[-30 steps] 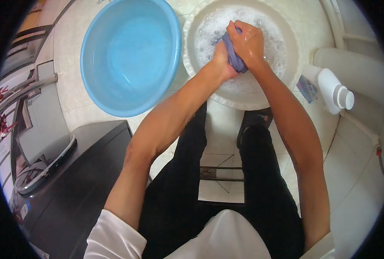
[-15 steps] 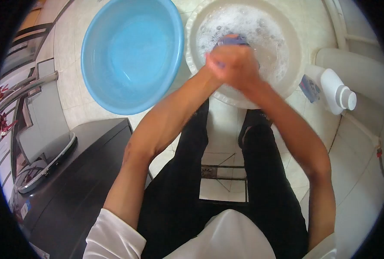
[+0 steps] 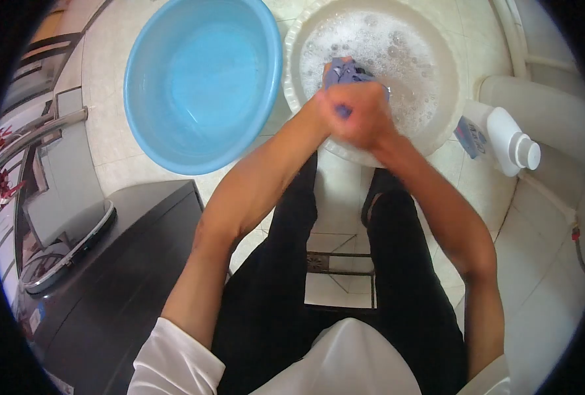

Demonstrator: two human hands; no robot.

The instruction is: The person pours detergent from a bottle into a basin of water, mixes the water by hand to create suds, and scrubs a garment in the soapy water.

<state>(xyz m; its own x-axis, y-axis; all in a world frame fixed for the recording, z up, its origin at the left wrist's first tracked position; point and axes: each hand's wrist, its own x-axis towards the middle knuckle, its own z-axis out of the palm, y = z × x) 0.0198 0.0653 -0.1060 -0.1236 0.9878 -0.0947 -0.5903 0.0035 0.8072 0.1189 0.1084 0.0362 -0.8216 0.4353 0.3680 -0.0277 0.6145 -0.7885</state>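
Over the near part of a cream basin point(image 3: 293, 72), my right hand point(image 3: 361, 113) is closed around a bunched purple-grey cloth point(image 3: 350, 74). My left hand point(image 3: 328, 71) grips the same cloth from beneath and behind. Most of its fingers are covered by the cloth and by my right hand. The two hands press together, and the right one is slightly blurred. White suds point(image 3: 398, 46) and cloudy water fill the basin below them.
A blue basin point(image 3: 266, 131) stands left of the cream one. On the right are a white bottle point(image 3: 511, 139) and a blue-labelled packet point(image 3: 470, 137). A black glossy cabinet-like object point(image 3: 128, 263) occupies the lower left. Pipes run along the right wall.
My right hand has shifted slightly down along the cloth and turned. More of the purple-grey cloth shows above it. Both hands stay at the basin's near side.
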